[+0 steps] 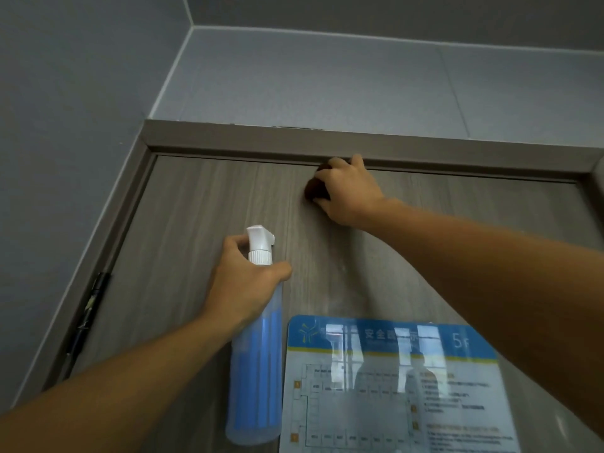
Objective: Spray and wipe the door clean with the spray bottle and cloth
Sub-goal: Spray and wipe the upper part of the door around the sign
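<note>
- R hand (346,191): fingers curled round a dark cloth (315,188), pressing it to the door (202,223) just under the top frame (261,138)
- L hand (245,282): gripping the spray bottle (256,371) by its neck, nozzle up, held near the door face
- Step in hand, prob. wiping the top strip: keep the cloth flat w/ overlapping passes along the frame edge
- Room: bare panel to the L toward the hinge (88,308); a glossy floor-plan sign (392,387) sits below, so skirt its edges

Glossy blue floor-plan sign (392,384) marked 5F, dark hinge (88,308), grey walls (65,125), grey-brown door frame (359,142)
</note>
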`<control>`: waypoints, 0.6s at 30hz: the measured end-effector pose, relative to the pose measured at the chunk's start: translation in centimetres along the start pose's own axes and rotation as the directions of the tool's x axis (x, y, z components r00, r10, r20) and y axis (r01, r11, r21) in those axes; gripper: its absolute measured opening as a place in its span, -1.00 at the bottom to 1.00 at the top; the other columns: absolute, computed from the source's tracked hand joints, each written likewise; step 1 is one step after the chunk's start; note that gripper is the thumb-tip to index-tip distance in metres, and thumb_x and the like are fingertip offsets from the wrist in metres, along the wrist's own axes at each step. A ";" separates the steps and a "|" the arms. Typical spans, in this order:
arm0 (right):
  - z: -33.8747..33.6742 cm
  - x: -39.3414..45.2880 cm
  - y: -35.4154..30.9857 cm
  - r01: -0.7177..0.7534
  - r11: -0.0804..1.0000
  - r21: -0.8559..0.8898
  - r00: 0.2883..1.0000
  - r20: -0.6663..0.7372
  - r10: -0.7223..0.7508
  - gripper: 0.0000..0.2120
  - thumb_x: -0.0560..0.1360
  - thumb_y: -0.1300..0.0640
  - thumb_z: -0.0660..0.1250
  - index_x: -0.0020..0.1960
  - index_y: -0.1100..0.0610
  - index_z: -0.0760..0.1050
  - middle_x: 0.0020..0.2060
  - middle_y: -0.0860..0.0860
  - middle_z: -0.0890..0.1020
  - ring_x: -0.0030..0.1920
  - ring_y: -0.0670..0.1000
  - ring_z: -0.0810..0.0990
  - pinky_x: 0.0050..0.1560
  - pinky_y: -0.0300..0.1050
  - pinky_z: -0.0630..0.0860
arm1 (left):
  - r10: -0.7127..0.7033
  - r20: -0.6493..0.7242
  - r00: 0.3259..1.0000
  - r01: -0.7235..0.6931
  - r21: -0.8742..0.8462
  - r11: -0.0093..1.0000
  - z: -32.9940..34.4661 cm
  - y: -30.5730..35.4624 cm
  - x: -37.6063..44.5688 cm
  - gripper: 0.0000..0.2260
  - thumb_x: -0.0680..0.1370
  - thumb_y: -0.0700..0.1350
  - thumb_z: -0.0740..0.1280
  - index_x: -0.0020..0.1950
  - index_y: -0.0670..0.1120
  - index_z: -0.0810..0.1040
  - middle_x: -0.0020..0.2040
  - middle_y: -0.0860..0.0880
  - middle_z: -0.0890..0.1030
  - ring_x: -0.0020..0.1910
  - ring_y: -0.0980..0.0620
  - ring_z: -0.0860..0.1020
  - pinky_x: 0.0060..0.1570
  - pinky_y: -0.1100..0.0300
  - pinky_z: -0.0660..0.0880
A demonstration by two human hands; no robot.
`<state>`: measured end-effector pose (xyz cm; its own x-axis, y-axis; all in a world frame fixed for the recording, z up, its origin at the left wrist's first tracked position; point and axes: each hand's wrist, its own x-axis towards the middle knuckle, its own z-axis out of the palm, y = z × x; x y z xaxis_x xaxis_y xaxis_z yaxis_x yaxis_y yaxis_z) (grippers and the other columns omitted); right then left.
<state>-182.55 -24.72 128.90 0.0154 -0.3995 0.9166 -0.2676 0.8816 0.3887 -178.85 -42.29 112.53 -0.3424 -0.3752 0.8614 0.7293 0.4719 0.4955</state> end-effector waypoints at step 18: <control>0.0 -12.9 -0.1 0.242 0.970 0.001 0.968 0.062 -0.242 -0.44 0.53 0.00 0.45 0.49 0.00 0.43 0.45 0.05 0.41 0.27 0.19 0.37 0.28 0.06 0.45 | 0.009 -0.032 0.999 -0.008 0.023 1.000 0.2 -0.3 0.5 -0.43 0.39 -0.07 0.56 0.32 0.03 0.40 -0.02 0.04 0.60 -0.18 0.10 0.61 -0.47 0.39 0.41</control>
<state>-182.70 -19.61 117.05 0.0201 -0.6155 0.7879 -0.2566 0.7585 0.5990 -179.38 -42.45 112.80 -0.3167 -0.3969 0.8615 0.7179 0.4933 0.4912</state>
